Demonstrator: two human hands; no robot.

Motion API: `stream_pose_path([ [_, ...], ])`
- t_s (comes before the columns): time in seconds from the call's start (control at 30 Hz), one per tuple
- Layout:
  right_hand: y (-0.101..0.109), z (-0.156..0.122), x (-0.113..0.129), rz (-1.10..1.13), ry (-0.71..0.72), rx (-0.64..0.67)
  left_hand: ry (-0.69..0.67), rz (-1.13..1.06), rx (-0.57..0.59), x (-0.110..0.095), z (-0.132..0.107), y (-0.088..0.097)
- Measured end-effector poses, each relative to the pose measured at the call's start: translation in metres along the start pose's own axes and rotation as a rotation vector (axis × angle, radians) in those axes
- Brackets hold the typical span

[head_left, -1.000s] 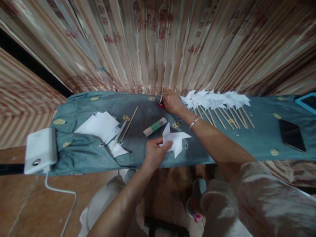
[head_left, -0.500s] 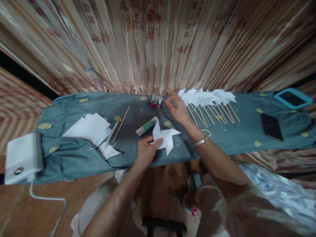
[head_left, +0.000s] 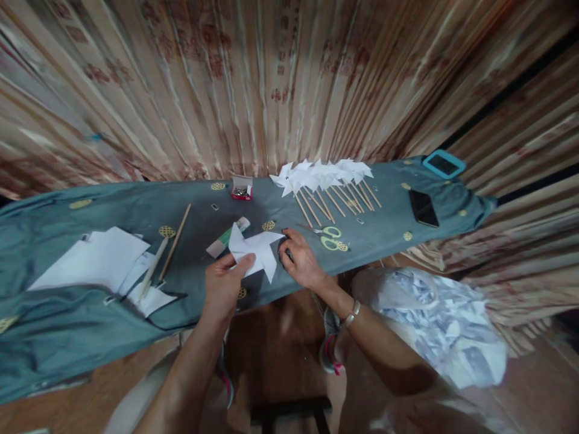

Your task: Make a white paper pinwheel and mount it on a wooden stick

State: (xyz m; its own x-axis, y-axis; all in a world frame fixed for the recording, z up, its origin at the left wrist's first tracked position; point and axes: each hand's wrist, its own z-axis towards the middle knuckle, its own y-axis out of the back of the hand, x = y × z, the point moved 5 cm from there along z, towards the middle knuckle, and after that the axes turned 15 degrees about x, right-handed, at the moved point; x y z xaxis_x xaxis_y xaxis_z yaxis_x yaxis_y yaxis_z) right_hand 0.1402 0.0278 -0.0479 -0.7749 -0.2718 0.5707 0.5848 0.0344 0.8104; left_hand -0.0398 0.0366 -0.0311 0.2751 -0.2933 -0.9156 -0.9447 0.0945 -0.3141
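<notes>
My left hand [head_left: 228, 280] pinches a white paper pinwheel [head_left: 257, 250], its thumb on top near the middle. Close to the pinwheel's right blade is my right hand [head_left: 299, 256], with its fingers bent inward. Anything small between those fingertips is hidden from me. Partly behind the pinwheel lies a green and white glue stick [head_left: 222, 239]. An open little red box of metal pins [head_left: 242, 191] stands farther back. Scissors with yellow-green handles [head_left: 332, 238] lie to the right of my right hand.
A row of paper pinwheels [head_left: 323, 175] on wooden sticks lies at the back. White paper sheets [head_left: 97, 259], a pen-like tool [head_left: 154, 268] and a loose stick [head_left: 175, 241] are left. A phone [head_left: 424, 208], blue-framed device [head_left: 444, 164] and bag of paper scraps [head_left: 446, 322] are right.
The view has turned to the right. My right hand has come down from the back, near the pin box and finished pinwheels, to the held pinwheel. My left hand keeps its hold.
</notes>
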Motion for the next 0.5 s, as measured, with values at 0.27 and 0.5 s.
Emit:
stream_pose_path([
  [0.27, 0.003, -0.004, 0.008, -0.101, 0.003, -0.015, 0.001, -0.055, 0.050, 0.005, -0.002, -0.018],
  [0.5, 0.007, -0.005, 0.012, -0.098, -0.005, 0.007, -0.001, -0.035, 0.051, -0.001, -0.009, -0.024],
])
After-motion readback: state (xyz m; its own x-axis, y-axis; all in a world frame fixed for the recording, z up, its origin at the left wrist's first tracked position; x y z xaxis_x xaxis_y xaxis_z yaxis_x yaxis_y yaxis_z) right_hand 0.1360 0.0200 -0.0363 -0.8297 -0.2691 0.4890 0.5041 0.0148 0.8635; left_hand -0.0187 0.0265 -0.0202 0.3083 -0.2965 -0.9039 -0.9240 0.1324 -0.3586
